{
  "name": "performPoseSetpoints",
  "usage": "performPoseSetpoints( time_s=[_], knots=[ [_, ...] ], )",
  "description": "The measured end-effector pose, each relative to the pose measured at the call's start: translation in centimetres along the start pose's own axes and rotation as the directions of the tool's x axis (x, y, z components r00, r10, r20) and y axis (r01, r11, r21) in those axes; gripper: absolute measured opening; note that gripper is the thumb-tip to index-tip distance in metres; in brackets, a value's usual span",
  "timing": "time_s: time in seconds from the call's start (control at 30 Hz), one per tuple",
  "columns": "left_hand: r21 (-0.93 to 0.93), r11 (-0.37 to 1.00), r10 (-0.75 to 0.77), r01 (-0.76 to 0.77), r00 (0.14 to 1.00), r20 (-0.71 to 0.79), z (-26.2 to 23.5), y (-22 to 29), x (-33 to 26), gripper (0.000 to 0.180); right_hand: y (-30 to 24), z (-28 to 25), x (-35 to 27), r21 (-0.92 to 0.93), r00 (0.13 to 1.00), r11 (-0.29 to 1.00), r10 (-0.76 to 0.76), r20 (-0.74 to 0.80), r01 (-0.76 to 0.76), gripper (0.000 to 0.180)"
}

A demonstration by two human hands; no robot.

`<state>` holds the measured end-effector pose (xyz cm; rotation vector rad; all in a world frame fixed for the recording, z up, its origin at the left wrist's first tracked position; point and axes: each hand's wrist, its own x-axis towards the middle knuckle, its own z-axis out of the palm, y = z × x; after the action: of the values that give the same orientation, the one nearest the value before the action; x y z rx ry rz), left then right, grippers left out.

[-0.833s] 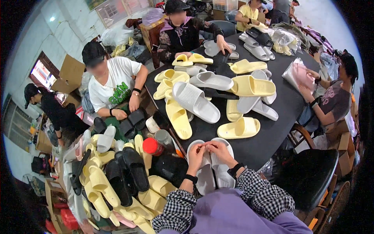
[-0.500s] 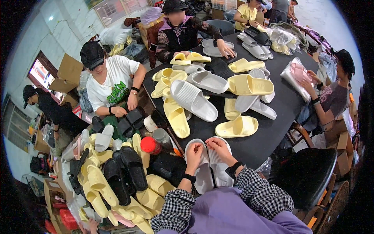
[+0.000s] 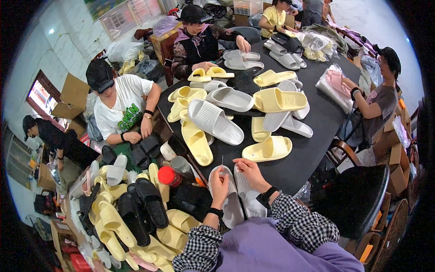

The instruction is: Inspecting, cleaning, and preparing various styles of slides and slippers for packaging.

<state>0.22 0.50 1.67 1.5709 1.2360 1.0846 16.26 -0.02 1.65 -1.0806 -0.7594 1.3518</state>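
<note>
A pair of light grey slide slippers lies side by side at the near table edge, toes pointing away from me. Over the left slipper (image 3: 233, 211), my left hand (image 3: 219, 187) is closed in a pinch. A thin, needle-like rod (image 3: 222, 160) sticks up from its fingertips. My right hand (image 3: 253, 175) pinches above the right slipper (image 3: 254, 206); anything between its fingertips is too small to make out. Both hands partly cover the slipper straps. Just beyond them rests a yellow slide (image 3: 267, 150).
Yellow and grey slides pile up on the black table (image 3: 312, 149). At left, a heap of yellow and black slides (image 3: 145, 204) stands beside a red-lidded jar (image 3: 169, 176). A black chair (image 3: 358, 199) is at my right. Several co-workers handle footwear around the table.
My hands have moved slightly apart, and the thin rod now shows above the left fingertips. The whole view has shifted a little. Across the table, a co-worker's hand has lifted off the grey slides.
</note>
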Motion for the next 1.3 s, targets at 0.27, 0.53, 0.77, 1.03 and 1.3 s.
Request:
performPoseSetpoints(
  time_s=[0.27, 0.53, 0.77, 1.03, 1.3],
  knots=[
    [0.265, 0.933, 0.161, -0.242, 0.942, 0.294, -1.0, 1.7, -4.8, 0.058, -7.0, -5.0, -0.4, -0.003, 0.933, 0.998, -0.061, -0.355, 0.064, 0.02],
    [0.462, 0.798, 0.179, -0.388, 0.884, 0.433, -1.6, 2.7, -6.5, 0.062, -17.0, -12.7, -5.1, 0.041, 0.622, 0.808, -0.419, -0.661, 0.587, 0.017],
    [0.257, 0.918, 0.183, -0.302, 0.898, 0.4, -3.6, 5.3, -8.5, 0.04, -23.3, -16.6, -9.0, -0.86, 0.047, 0.36, -0.928, -0.369, 0.363, 0.019],
    [0.505, 0.786, 0.108, -0.358, 0.883, 0.457, -3.4, 4.4, -11.1, 0.05, -11.8, -16.1, -2.8, -0.899, 0.668, 0.432, -0.647, -0.367, -0.075, 0.016],
    [0.645, 0.65, 0.075, -0.401, 0.879, 0.471, 0.3, 3.4, -9.3, 0.053, -6.1, -15.8, 1.7, -0.758, 0.815, 0.526, -0.192, -0.547, -0.385, 0.044]
  ],
)
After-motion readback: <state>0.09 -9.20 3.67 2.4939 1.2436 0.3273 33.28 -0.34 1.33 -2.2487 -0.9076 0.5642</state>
